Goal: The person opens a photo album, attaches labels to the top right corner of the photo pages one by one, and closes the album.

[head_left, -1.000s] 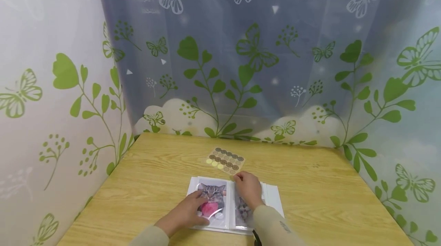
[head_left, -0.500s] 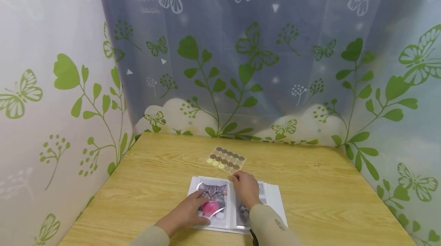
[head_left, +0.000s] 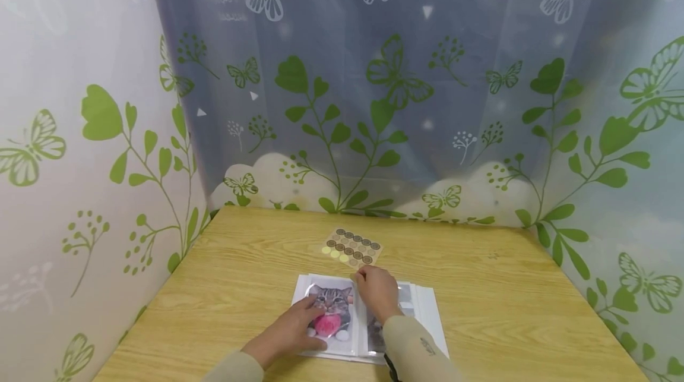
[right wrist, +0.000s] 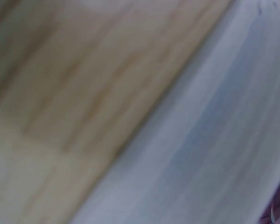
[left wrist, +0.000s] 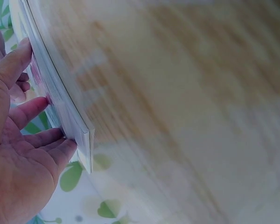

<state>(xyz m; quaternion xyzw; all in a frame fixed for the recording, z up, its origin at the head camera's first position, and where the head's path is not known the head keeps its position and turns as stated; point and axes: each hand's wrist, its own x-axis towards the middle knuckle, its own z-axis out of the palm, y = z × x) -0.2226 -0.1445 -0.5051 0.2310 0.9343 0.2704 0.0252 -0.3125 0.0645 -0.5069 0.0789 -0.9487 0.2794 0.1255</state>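
An open photo album (head_left: 357, 343) with clear sleeves lies on the wooden table. Its left page holds a cat photo (head_left: 332, 305) with a pink patch; the right-page photo (head_left: 376, 337) is mostly covered. My left hand (head_left: 291, 325) rests with spread fingers on the left page. In the left wrist view the same hand (left wrist: 25, 144) touches the album (left wrist: 70, 112) near its edge. My right hand (head_left: 378, 293) is over the right page, thumb and forefinger together at its top edge beside the spine; I cannot tell whether anything is pinched there.
A sheet of round stickers (head_left: 352, 246), dark and yellow ones among them, lies just beyond the album. The table (head_left: 507, 299) extends to both sides. Patterned curtains (head_left: 342, 85) hang behind it and on both sides.
My right hand has slid a little left along the top of the right page toward the spine, uncovering more of that page's right part. My left hand has stayed in place.
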